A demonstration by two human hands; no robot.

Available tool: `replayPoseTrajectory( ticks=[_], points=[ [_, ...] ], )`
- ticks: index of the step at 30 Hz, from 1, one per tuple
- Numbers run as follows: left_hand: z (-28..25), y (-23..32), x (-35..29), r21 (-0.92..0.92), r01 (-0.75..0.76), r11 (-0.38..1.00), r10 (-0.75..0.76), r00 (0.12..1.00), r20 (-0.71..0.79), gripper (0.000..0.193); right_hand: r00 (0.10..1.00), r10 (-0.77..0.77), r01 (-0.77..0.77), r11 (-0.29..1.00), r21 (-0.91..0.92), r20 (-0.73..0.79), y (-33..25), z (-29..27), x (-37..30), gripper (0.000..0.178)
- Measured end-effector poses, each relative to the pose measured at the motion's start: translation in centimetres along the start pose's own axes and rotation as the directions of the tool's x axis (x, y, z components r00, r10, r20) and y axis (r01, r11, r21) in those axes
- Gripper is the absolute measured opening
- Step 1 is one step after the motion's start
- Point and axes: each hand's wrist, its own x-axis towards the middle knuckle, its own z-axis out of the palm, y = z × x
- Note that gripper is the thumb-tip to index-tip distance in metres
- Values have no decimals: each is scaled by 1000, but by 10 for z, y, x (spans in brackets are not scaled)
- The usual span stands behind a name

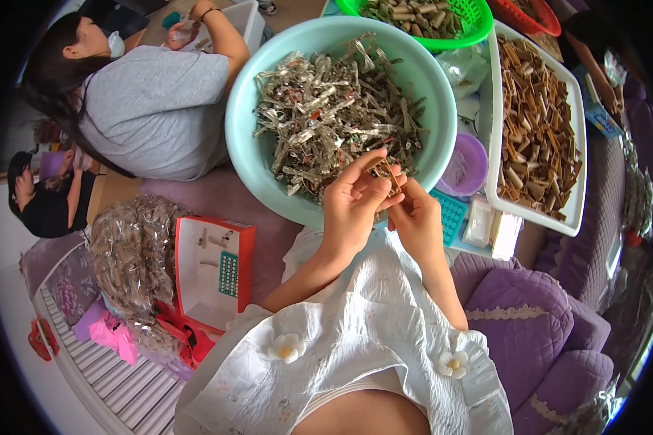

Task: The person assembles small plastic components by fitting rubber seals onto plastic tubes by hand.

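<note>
My left hand (pixel 355 199) and my right hand (pixel 419 221) meet over the near rim of a large pale green basin (pixel 243 138). Between their fingertips is a small brown piece with straight edges (pixel 393 178); its exact kind is too small to make out. The left thumb and fingers pinch it from one side, and the right fingers close on its lower end. Below and beyond the hands, the basin holds a heap of small clear-wrapped bundles (pixel 334 109), greyish brown with bits of red.
A white tray (pixel 495 145) of curved brown pieces stands at right. Near it are a purple bowl (pixel 479 163) and a teal gridded tray (pixel 450 216). A green basket (pixel 479 32) sits behind. At left are a red-and-white box (pixel 243 264), a bulging clear bag (pixel 134 250) and a co-worker (pixel 152 109).
</note>
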Motion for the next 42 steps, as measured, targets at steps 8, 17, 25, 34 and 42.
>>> replayPoseTrajectory(
  ticks=[8, 17, 25, 34, 42],
  points=[
    [-3, -10, -17, 167, -3, 986, -2, 1000, 28, 37, 899, 38, 67, 972, 224, -436, 75, -52, -43, 10],
    [1, -27, -19, 153, 85, 985, -109, 981, 158, 38, 922, -149, -100, 799, -592, -357, 125, -69, -48, 17],
    [-2, -24, -18, 85, 266, 960, -276, 950, 148, 48, 966, -96, -114, 672, -732, -239, 123, -67, -45, 7],
    [1, -18, -19, 79, 364, 928, -372, 897, 239, 45, 837, -450, 359, 880, -310, -310, 5, -38, -42, 18],
    [4, -18, -20, 236, 326, 915, -382, 888, 256, 37, 753, -613, 478, 759, -443, -238, 8, -31, -34, 22]
  ],
)
